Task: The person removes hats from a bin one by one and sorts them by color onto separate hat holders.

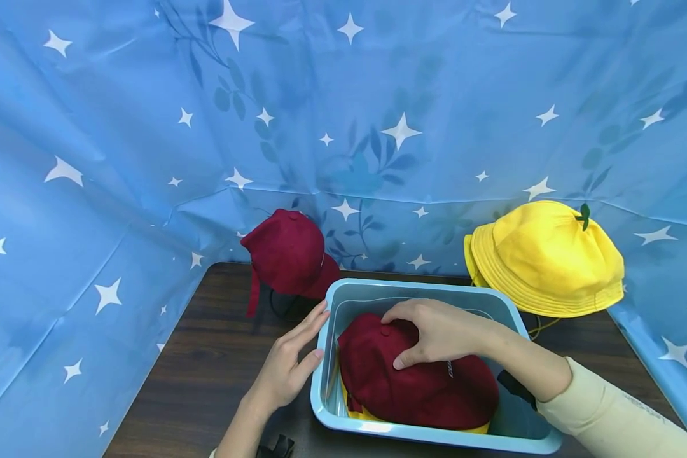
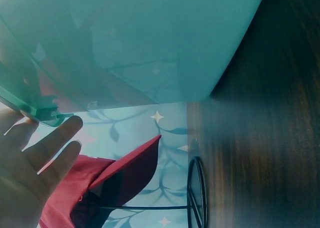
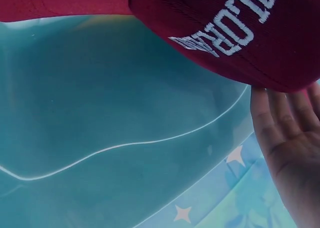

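Observation:
A maroon baseball cap (image 1: 423, 394) with white lettering lies in a light blue plastic bin (image 1: 435, 447), over something yellow at the bottom. My right hand (image 1: 443, 331) reaches over the bin and grips the cap's crown, thumb on the near side and fingers on the far side. In the right wrist view, the fingers (image 3: 285, 113) go behind the crown, their tips hidden by it. My left hand (image 1: 289, 366) is at the bin's left side, fingers extended along the rim. From the left wrist, the fingers show at the rim of the bin (image 2: 150, 48).
Behind the bin on the left, another maroon cap (image 1: 289, 254) sits on a black wire stand (image 2: 196, 193). A yellow bucket hat (image 1: 555, 254) with a green sprout on top stands at the back right. Blue star-patterned cloth (image 1: 332, 83) hangs behind the dark wooden table (image 1: 189, 388).

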Available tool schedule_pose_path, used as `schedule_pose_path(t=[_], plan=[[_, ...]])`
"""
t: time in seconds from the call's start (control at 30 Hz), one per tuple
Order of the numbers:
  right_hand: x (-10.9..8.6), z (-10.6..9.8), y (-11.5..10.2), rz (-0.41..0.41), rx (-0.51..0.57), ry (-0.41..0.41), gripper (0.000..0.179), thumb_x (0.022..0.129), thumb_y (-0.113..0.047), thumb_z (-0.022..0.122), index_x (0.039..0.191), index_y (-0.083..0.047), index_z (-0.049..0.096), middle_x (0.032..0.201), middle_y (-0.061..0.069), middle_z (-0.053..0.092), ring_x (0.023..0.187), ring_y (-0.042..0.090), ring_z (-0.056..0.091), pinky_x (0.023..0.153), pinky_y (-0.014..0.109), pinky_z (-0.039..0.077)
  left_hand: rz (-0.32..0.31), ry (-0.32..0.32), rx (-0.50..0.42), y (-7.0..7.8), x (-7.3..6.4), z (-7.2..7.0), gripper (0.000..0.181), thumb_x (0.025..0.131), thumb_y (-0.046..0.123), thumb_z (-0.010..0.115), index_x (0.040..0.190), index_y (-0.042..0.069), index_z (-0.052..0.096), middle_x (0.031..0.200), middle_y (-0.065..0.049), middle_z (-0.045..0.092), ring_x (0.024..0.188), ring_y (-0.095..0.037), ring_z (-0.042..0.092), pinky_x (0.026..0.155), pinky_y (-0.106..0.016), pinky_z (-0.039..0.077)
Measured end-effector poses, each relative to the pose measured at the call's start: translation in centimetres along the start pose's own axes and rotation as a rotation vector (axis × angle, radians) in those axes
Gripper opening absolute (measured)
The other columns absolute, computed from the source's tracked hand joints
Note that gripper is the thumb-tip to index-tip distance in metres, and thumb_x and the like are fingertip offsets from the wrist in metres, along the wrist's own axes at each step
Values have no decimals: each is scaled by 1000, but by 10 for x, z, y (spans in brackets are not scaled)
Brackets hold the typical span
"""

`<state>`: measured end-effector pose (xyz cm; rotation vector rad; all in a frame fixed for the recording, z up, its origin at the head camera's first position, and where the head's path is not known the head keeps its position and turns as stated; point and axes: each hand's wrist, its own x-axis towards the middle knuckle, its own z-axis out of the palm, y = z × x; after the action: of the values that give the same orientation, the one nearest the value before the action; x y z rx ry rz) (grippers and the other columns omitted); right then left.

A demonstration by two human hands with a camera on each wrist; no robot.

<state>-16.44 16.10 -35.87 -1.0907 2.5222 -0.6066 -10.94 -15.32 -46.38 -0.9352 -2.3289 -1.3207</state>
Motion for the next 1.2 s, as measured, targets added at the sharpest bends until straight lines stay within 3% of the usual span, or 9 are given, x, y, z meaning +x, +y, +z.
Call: schedule_pose_path(t=[0.23,0.73,1.2], plan=[[2,2,0,-21,5,8,57,84,-43,87,131,-15,70,124,-6,68,112,15,62,96,41,56,-12,-1,-9,1,-3,-1,54,101,4,54,154,-2,48,164,-14,41,149,-26,44,118,-28,34],[5,0,1,-163,0,78,23,87,-20,87,108,-17,77,89,-16,63,79,3,57,71,25,53,-6,7,-12,0,-2,1,54,101,4,53,154,-2,48,165,-14,40,149,-28,43,119,-28,33],[0,-8,-4,-176,-12,109,17,85,-15,88,97,-20,77,81,-19,61,74,-1,55,68,24,52,-11,2,-9,1,0,0,55,101,5,53,155,1,48,165,-13,41,149,-28,43,119,-30,35]])
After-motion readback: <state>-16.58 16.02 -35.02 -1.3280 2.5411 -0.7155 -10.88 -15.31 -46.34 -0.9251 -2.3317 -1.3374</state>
